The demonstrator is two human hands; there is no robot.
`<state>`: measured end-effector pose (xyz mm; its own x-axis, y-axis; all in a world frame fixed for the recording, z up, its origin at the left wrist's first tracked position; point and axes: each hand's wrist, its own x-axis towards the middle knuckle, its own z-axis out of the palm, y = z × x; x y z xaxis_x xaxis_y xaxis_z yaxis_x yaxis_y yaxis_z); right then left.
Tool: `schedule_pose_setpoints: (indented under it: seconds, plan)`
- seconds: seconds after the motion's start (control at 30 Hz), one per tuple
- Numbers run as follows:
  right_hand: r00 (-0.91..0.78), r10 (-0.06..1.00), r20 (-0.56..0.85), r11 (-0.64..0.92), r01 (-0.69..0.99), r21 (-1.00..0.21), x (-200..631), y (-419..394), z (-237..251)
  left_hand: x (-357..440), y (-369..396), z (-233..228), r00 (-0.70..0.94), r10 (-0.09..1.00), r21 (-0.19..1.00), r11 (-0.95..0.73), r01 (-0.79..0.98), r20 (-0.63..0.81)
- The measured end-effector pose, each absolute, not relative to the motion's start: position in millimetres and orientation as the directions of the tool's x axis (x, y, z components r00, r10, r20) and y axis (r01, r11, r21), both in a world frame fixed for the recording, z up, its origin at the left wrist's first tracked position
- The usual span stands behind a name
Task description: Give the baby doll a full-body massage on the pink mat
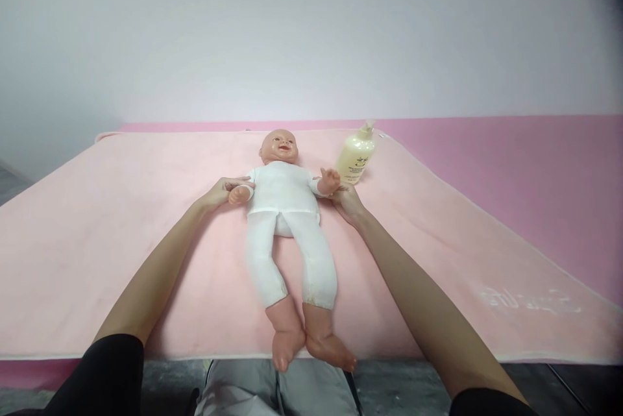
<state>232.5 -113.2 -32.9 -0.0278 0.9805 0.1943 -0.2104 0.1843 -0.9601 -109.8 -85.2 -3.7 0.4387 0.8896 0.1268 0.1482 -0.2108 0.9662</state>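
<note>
Cream lotion bottle [357, 155] upright by doll [287, 208]; L hand [221, 193] & R hand [346, 200] hold its wrists.

Both forearms are bare; short black sleeves [109, 370] end near the elbows, and light grey trousers [272, 393] cover the lap.

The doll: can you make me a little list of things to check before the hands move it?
1. Doll lies flat on its back on the pink blanket: ok.
2. Left hand holds one doll hand: ok.
3. Right hand holds the other doll hand: ok, though how firm the grip is, cannot tell.
4. Lotion bottle stands upright, just beyond the right hand, close enough to bump: not ok.
5. Doll's feet reach the blanket's near edge: not ok.
</note>
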Motion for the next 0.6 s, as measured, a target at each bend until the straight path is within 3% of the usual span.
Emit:
schedule_pose_setpoints:
  seconds: [0.13, 0.23, 0.37, 0.6]
  plan:
    - [0.028, 0.978, 0.208, 0.207, -0.28, -0.937, 228.0, -102.3, -35.7, -99.0, -81.1, -10.8, 0.312, 0.942, 0.991, -0.131, -0.007, 0.127]
    - [0.122, 0.965, 0.231, 0.246, -0.129, -0.961, 222.6, -90.1, -37.3, -83.3, -75.4, -15.4, 0.172, 0.962, 0.977, -0.213, -0.013, 0.212]
    - [0.153, 0.953, 0.261, 0.246, 0.11, -0.963, 216.2, -73.4, -37.5, -65.2, -67.9, -20.0, -0.062, 0.953, 0.949, -0.287, 0.135, 0.297]
    - [0.176, 0.967, 0.183, 0.14, 0.231, -0.963, 211.9, -53.7, -36.6, -54.1, -54.9, -19.8, -0.222, 0.911, 0.87, -0.223, 0.44, 0.346]
